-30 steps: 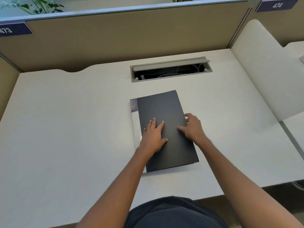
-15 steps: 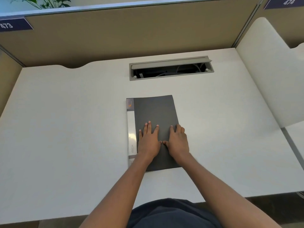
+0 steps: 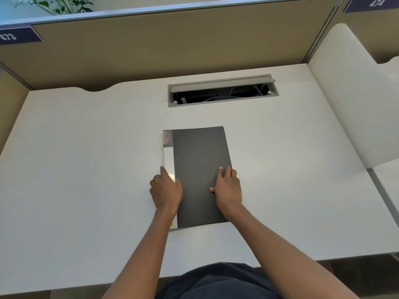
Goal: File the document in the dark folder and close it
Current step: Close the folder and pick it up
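The dark folder lies closed and flat in the middle of the white desk, with a pale spine strip along its left edge. No document shows; nothing sticks out of the cover. My left hand rests on the spine edge, fingers loosely curled over it. Over at the folder's right edge, my right hand lies with its fingers and thumb on the cover. Both hands touch the folder near its lower half.
An open grey cable tray with wires is set into the desk behind the folder. Tan partition walls close off the back and left. A white curved divider stands at the right. The desk's front edge is near my body.
The folder was straightened from a tilt to square with the desk. My hands have slid apart from the middle of the cover to its left and right edges.
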`<state>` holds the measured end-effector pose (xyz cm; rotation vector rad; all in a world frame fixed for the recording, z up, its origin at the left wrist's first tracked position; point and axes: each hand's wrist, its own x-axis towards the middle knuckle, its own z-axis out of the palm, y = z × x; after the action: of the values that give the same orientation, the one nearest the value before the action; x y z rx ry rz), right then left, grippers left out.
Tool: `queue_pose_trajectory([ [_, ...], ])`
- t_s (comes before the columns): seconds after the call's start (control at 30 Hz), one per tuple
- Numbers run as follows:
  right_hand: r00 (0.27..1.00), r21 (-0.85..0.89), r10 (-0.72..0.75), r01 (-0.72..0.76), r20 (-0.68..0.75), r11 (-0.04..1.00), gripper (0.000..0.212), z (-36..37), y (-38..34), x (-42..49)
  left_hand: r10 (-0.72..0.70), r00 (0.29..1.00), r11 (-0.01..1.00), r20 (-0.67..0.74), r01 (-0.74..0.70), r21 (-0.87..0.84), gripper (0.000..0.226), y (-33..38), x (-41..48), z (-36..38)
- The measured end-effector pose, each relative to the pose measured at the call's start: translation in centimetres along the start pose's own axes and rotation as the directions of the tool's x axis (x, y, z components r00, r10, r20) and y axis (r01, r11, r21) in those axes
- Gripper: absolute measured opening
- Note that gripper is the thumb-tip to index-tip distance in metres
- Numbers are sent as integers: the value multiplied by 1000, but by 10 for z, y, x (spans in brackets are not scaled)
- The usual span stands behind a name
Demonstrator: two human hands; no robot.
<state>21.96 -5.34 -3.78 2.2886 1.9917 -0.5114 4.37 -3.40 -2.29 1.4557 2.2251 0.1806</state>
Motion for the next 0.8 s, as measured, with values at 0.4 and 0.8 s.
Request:
queue_pose_trajectory([
  [0.4,1000,20,16,-16,1,1000,78,-1,1,2,-74,992,829,99,116,-547,23,-9,12,-29],
  [0.8,983,462,175,-130,-56,878,64,-14,23,8,-31,901,439,432,400,-804,54,-36,14,-31],
])
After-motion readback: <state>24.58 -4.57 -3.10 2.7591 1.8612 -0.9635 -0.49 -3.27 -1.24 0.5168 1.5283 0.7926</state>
